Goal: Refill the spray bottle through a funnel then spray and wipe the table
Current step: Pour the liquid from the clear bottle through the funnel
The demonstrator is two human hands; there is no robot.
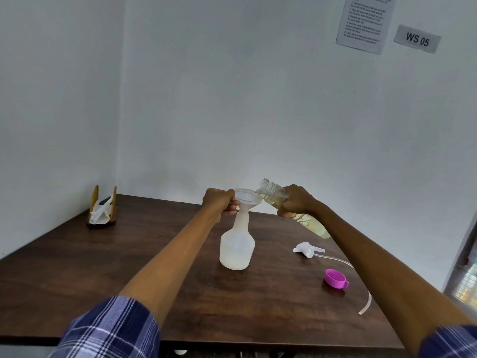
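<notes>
A white translucent spray bottle [237, 248] stands upright in the middle of the dark wooden table [129, 267], partly filled. A white funnel [247, 198] sits in its neck. My left hand [219, 202] grips the funnel's left rim and neck. My right hand [295, 201] holds a clear refill bottle [312, 223] of pale yellow liquid, tilted with its open mouth over the funnel's right rim. The spray head [305, 249] with its long clear tube [361, 285] lies on the table to the right of the bottle.
A purple cap [335, 278] lies on the table near the right edge. A wooden napkin holder [102, 206] with white tissue stands at the far left corner. White walls close in behind and left; papers hang on the wall at upper right.
</notes>
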